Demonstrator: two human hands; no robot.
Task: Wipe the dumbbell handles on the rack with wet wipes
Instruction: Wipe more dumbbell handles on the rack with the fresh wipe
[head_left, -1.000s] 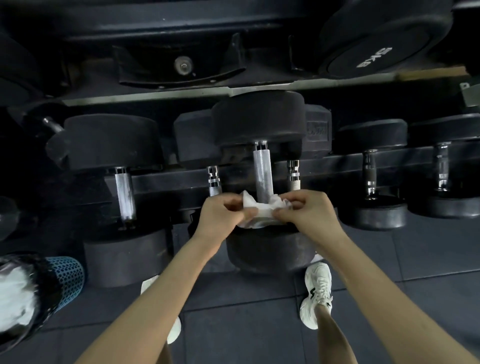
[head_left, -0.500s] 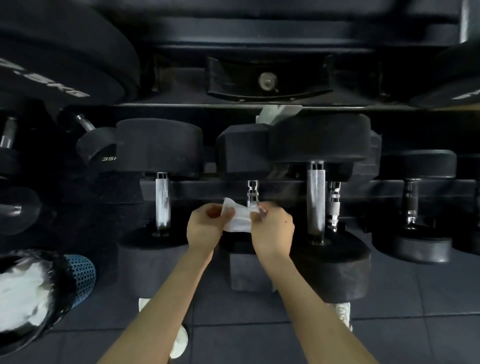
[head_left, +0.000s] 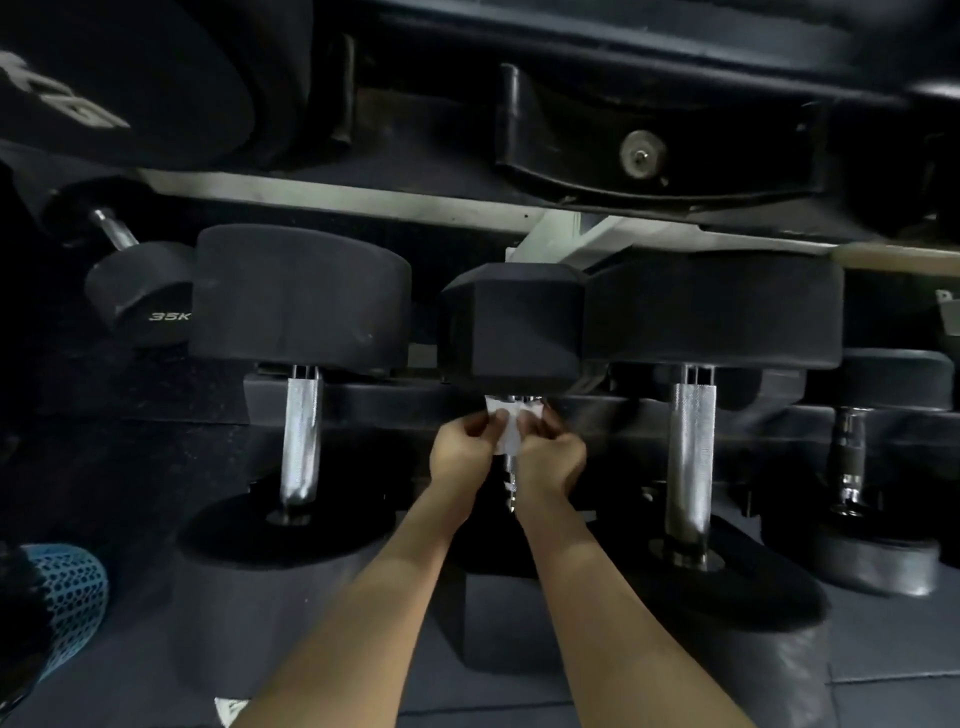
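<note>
The left hand (head_left: 461, 448) and the right hand (head_left: 555, 460) meet at the middle of the rack (head_left: 374, 408), along its front rail. Each pinches the white wet wipe (head_left: 506, 430) with curled fingers, and together they hold it wrapped round the top of a thin chrome handle (head_left: 511, 480), just under the hex dumbbell head (head_left: 514, 322). A short bare stretch of that handle shows below the wipe, between the wrists. To either side, apart from the hands, stand the left dumbbell handle (head_left: 301, 436) and the right dumbbell handle (head_left: 691, 457), both thicker and knurled. A blue mesh bin (head_left: 72, 597) sits on the floor (head_left: 883, 691), left of the dumbbells.
</note>
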